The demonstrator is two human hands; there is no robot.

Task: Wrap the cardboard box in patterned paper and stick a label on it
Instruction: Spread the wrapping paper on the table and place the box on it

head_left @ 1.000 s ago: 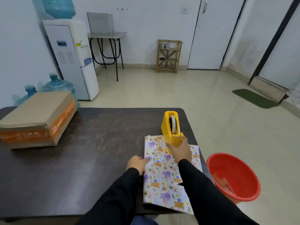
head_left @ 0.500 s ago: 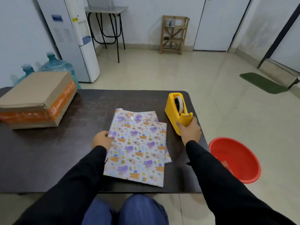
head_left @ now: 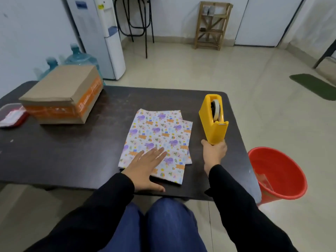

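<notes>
Patterned paper and tape dispenser held
Left hand spread on paper; right hand, at 3 o'clock, grips dispenser.

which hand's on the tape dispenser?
The right hand, gripping the near end of the yellow tape dispenser; the left hand lies flat on the patterned paper.

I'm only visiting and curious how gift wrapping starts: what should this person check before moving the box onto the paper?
1. Unfolding of the patterned paper: not ok, it lies folded on the table.
2. Steadying: ok, the left hand lies flat on the paper.
3. Clearance: ok, the right hand grips the tape dispenser beside the paper.
4. Tape: ok, a roll shows in the dispenser.
5. Placement of the cardboard box: not ok, it sits apart, far left.
6. A label: cannot tell, none in view.
</notes>
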